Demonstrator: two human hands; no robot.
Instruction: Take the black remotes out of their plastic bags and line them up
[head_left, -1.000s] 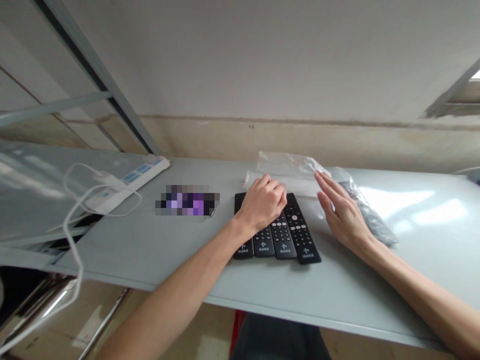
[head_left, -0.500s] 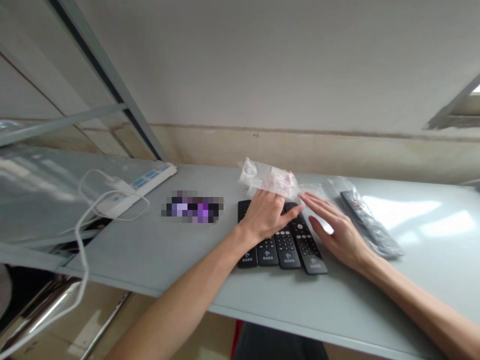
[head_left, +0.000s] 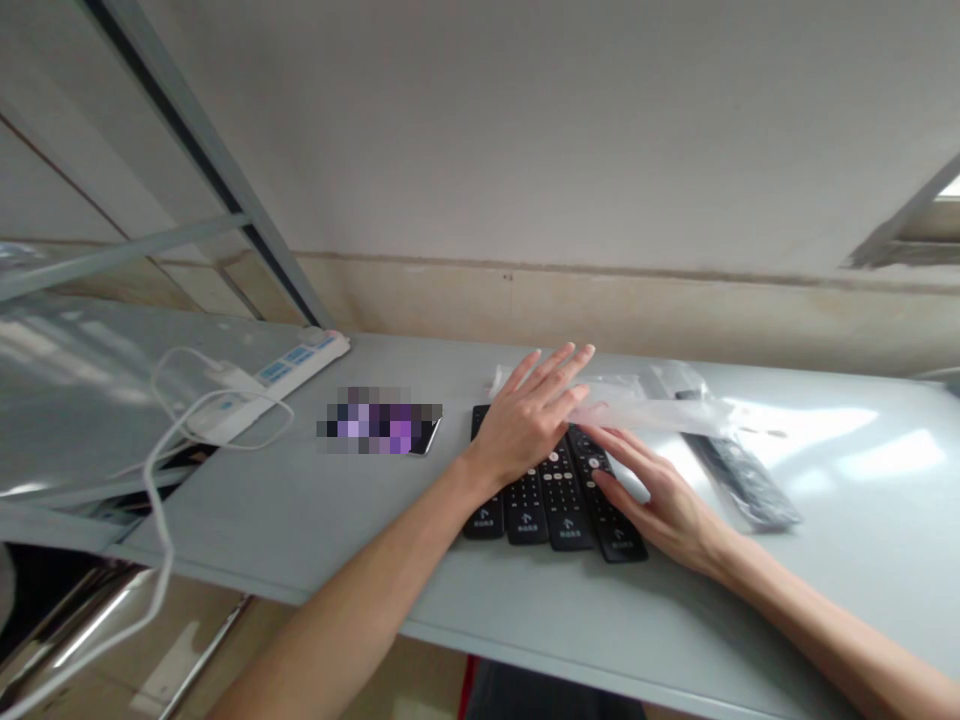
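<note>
Several black remote controls (head_left: 525, 505) lie side by side near the front edge of the grey table (head_left: 315, 510). My left hand (head_left: 525, 420) hovers over their far ends. Its thumb and forefinger pinch a clear plastic bag (head_left: 660, 412), and the other fingers are stretched out. The bag hangs just above the table and reaches to the right. My right hand (head_left: 660, 495) lies flat with fingers extended on the rightmost remote (head_left: 619, 530), under the bag.
Another remote inside a clear bag (head_left: 742, 475) lies to the right. A pixelated phone (head_left: 379, 425) rests left of the remotes. A white power strip (head_left: 292, 360) with a looping white cable (head_left: 161, 440) sits at the far left. A wall runs behind the table.
My left hand has lifted the plastic bag off the table and spread it to the right. My right hand slid left and down onto the rightmost remote.
</note>
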